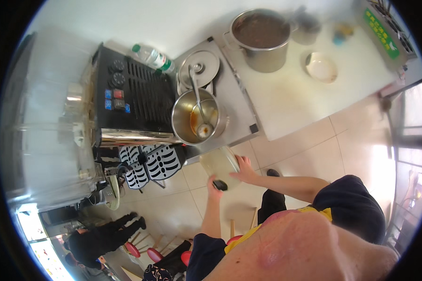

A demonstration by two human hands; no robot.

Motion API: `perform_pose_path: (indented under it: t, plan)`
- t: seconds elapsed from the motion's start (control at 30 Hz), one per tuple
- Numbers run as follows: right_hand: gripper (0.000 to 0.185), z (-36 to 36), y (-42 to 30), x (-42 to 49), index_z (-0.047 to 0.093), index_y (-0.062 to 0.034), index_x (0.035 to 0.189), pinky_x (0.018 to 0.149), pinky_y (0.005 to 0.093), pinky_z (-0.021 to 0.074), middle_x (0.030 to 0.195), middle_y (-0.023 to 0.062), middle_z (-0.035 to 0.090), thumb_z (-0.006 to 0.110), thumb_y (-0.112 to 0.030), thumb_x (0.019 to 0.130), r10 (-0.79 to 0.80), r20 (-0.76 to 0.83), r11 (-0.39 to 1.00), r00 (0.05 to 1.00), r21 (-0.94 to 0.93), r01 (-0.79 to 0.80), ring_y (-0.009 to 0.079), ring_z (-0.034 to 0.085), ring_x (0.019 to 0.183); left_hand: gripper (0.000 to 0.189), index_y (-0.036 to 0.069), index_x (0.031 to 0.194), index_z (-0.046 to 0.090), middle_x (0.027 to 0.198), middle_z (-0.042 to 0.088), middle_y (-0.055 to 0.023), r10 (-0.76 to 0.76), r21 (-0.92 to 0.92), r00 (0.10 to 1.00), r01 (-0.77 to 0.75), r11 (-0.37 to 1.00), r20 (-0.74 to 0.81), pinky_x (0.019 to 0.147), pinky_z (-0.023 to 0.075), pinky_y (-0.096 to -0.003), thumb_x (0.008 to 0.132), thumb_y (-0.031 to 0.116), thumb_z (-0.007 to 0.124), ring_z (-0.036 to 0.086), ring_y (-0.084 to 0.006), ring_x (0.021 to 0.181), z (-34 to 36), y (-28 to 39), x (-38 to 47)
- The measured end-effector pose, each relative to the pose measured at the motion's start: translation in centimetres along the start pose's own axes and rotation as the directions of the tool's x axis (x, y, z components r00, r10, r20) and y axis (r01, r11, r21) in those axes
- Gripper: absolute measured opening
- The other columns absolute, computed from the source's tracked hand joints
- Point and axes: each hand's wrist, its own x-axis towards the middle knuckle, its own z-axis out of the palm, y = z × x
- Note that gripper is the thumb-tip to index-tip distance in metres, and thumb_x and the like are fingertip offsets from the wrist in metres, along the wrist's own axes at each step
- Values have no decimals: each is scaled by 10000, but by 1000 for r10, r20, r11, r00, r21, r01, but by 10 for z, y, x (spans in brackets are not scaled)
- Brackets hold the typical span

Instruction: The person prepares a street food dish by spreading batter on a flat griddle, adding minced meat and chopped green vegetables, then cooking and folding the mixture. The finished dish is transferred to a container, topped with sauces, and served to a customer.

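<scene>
Both my hands hold a pale, translucent plastic container [216, 163] in the air before the steel counter's edge. My left hand [214, 191] grips its lower end, beside a dark oval piece [220, 185] whose kind I cannot tell. On the container's right rim rest the fingers of my right hand [245, 170]. Just beyond it stands an open stainless steel pot [178, 117] with some brown liquid residue inside. A steel ladle [196, 84] leans in that pot, its bowl at the bottom.
Behind the pot are a round steel lid [209, 65] and a plastic bottle [154, 59]. A black appliance with knobs [137, 95] stands left. A large pot of dark contents [267, 52] and a white bowl [321, 68] occupy the white table [285, 102]. Another person [95, 242] and red stools [154, 254] are lower left.
</scene>
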Motion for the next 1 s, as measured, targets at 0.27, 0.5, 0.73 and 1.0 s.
perform_pose_path:
  t: [0.27, 0.5, 0.73, 1.0]
  plan:
    - [873, -147, 31, -188, 244, 5, 1284, 967, 443, 292, 1182, 228, 326, 706, -272, 597, 15, 1, 1000, 1000, -1, -15, 385, 290, 1129, 610, 79, 1288, 351, 1274, 437, -85, -99, 217, 950, 34, 976, 296, 969, 348, -423, 856, 503, 425, 413, -269, 1169, 58, -130, -162]
    - [816, -333, 38, -360, 250, 3, 1290, 978, 393, 291, 1193, 210, 314, 681, -237, 640, -91, -350, 991, 933, 60, 119, 356, 284, 1151, 660, 68, 1258, 397, 1205, 506, -81, -62, 310, 933, -54, 949, 353, 915, 402, -371, 831, 570, 412, 488, -249, 1088, 241, -255, -289]
    - [753, -503, 87, -535, 273, 11, 1262, 948, 402, 316, 1169, 215, 321, 653, -285, 683, -121, -736, 992, 666, -110, 58, 367, 301, 1101, 653, 66, 1252, 403, 1196, 511, -81, -528, 682, 665, 38, 730, 528, 909, 406, -370, 833, 567, 412, 493, -248, 1080, 371, -440, -353]
    - [522, -617, 212, -709, 437, -8, 1189, 864, 322, 396, 1063, 142, 473, 567, -346, 813, 253, -913, 881, 321, 355, 313, 226, 460, 991, 646, 65, 1246, 409, 1185, 517, -81, -896, 949, 313, -82, 306, 316, 902, 411, -369, 834, 563, 411, 498, -247, 1070, 523, -702, -449]
